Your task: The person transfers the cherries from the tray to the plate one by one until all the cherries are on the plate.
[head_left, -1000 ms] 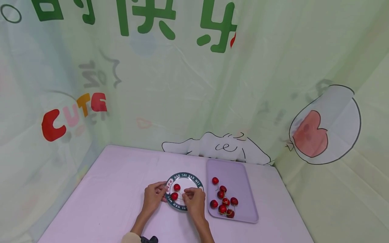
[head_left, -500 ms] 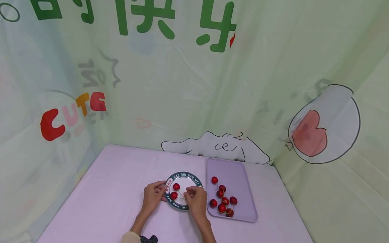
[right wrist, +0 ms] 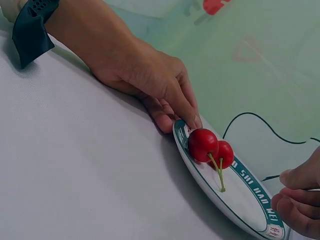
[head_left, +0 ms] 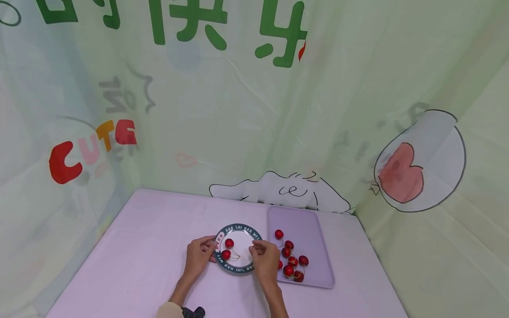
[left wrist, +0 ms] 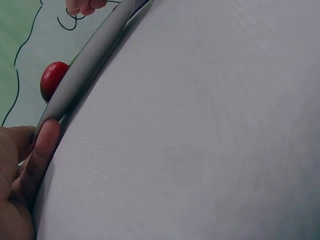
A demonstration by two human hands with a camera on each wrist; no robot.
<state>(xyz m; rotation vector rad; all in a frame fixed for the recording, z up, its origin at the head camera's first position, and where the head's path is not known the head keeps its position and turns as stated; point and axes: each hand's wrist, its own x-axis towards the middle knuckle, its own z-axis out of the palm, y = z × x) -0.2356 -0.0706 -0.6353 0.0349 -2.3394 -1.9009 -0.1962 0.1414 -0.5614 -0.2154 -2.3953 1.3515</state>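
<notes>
The left side of a green-rimmed, lettered plate (head_left: 243, 249) is pinched by the left hand (head_left: 199, 254), thumb on top and a finger tucked under the edge. Two red cherries (head_left: 229, 243) are parked on the plate's left half, pretty close to that hand, and their green stems (right wrist: 221, 175) are met at one end. The plate's right rim is partly covered by the right hand (head_left: 267, 260), fingers loosely bent; whether the rim is actually touched can't be told from here. Just right of that, more cherries (head_left: 288, 270) are bunched toward the near end of a purple tray (head_left: 296, 221). It's all laid out on a pale lilac tabletop (head_left: 159, 229), backed by a printed curtain (head_left: 222, 123).
</notes>
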